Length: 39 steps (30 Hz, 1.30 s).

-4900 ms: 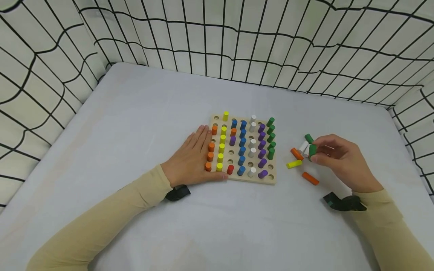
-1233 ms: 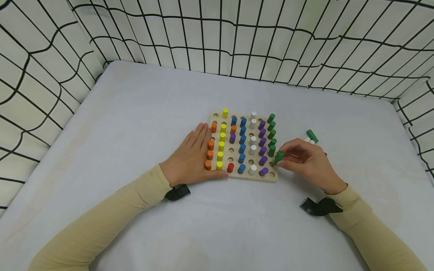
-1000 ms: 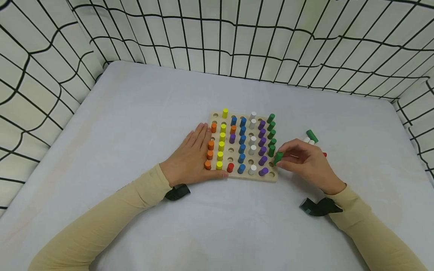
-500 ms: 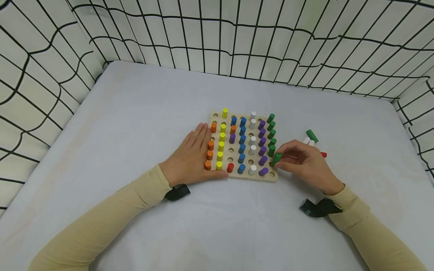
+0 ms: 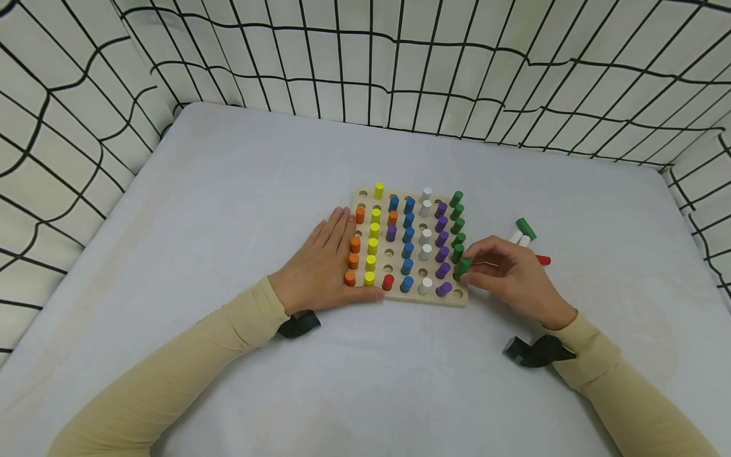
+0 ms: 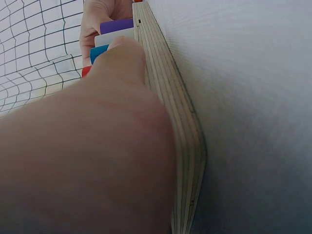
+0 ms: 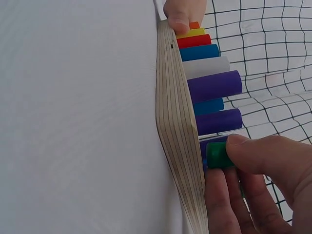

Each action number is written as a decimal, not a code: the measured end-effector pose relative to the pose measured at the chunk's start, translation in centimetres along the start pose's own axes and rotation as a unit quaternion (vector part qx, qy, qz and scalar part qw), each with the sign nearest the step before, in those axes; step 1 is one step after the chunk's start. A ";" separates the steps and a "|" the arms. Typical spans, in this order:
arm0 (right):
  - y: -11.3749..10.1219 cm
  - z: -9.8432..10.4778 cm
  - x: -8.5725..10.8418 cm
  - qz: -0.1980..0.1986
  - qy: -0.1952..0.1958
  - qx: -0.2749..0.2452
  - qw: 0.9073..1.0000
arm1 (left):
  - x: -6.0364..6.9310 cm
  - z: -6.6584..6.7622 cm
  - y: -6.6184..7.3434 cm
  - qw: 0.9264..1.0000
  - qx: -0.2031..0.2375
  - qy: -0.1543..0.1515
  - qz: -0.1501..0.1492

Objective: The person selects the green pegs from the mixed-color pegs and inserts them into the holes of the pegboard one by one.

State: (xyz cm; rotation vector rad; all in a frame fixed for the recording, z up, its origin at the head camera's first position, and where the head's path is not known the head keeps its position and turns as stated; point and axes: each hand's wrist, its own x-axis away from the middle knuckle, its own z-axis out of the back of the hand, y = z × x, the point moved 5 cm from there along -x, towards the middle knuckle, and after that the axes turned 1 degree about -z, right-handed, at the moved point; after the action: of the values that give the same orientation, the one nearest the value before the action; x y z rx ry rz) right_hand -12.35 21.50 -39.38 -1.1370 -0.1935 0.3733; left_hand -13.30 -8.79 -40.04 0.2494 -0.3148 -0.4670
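Observation:
A light wooden pegboard (image 5: pixel 422 299) lies on the white surface, holding columns of orange, yellow, blue, white, purple and green pegs. My left hand (image 5: pixel 320 263) rests against its left side, fingers straight, thumb along the front edge. At the opposite side, my right hand (image 5: pixel 514 276) pinches a green peg (image 5: pixel 463 269) between thumb and fingers. This peg leans at the right column, just in front of the standing green pegs. In the right wrist view, the green peg (image 7: pixel 218 155) is close to the board's top; whether its end is inside a hole is hidden.
Loose pegs lie right of the board, partly behind my right hand: a green peg (image 5: pixel 526 228), white pegs (image 5: pixel 516 237) and a red peg (image 5: pixel 544 259). The front right corner hole (image 5: pixel 459 294) shows bare. Black wire mesh (image 5: pixel 371 70) stands around the back and sides.
My right hand has carried the green peg left from the loose pegs to the board. Over the last second it edged slightly further left and down. My left hand has stayed in place.

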 end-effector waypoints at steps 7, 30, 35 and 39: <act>-0.2 -0.1 -0.1 0.002 0.002 0.000 1.000 | -0.1 0.0 0.0 1.000 0.002 0.000 0.000; 0.3 -0.2 -0.3 0.004 -0.013 0.020 1.000 | -0.1 0.0 -0.1 1.000 -0.007 0.000 0.002; 0.2 -0.2 -0.2 0.002 -0.011 0.023 1.000 | -0.1 0.0 -0.1 1.000 -0.005 0.000 0.002; 0.1 -0.2 -0.2 0.004 -0.008 0.027 1.000 | 0.0 0.0 -0.1 1.000 -0.001 -0.001 0.003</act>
State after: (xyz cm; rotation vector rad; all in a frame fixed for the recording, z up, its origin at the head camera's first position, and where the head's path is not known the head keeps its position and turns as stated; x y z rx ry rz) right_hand -12.48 21.31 -39.51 -1.0825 -0.1926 0.3922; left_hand -13.36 -8.84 -40.10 0.2451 -0.3170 -0.4614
